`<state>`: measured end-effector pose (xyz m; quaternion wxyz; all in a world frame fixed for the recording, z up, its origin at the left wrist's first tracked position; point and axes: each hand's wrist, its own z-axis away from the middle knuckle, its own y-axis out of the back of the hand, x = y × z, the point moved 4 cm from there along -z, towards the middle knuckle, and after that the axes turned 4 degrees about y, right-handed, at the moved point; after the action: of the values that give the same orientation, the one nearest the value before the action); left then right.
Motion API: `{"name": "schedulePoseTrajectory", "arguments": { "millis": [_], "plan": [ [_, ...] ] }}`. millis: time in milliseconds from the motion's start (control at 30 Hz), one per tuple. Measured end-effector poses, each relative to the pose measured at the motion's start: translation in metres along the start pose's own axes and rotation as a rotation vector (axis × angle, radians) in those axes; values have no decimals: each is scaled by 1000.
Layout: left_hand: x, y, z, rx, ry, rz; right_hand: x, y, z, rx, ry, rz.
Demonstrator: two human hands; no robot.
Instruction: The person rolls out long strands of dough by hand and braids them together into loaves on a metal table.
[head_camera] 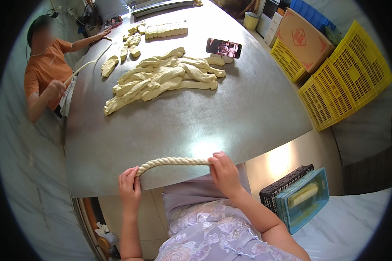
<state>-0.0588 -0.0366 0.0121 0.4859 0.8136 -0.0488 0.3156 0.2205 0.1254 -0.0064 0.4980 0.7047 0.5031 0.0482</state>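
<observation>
A twisted rope of pale dough [173, 161] arcs along the near edge of the metal table [124, 137]. Its left end is gripped in my left hand [129, 182], and my right hand [223, 171] is closed around its right end. Farther up the table lies a large heap of long, thick dough strips [166, 75]. Behind it are several smaller dough pieces [132, 40] and a row of cut dough blocks [166, 30].
A co-worker in an orange shirt [50, 62] holds a long dough strand [91, 62] at the left. A phone [223, 48] stands beyond the heap. Yellow plastic crates [349, 78] and a cardboard box [302, 39] are at the right; a blue crate [281, 208] sits low at the right.
</observation>
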Motion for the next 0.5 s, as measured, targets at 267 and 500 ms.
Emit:
{"name": "schedulePoseTrajectory", "arguments": {
  "millis": [267, 500],
  "plan": [
    [66, -43, 20, -190, -333, -68, 44, 69, 7, 147, -310, 321],
    [83, -91, -96, -470, -449, -57, -11, -16, -54, -102, 330, 82]
  ]
}}
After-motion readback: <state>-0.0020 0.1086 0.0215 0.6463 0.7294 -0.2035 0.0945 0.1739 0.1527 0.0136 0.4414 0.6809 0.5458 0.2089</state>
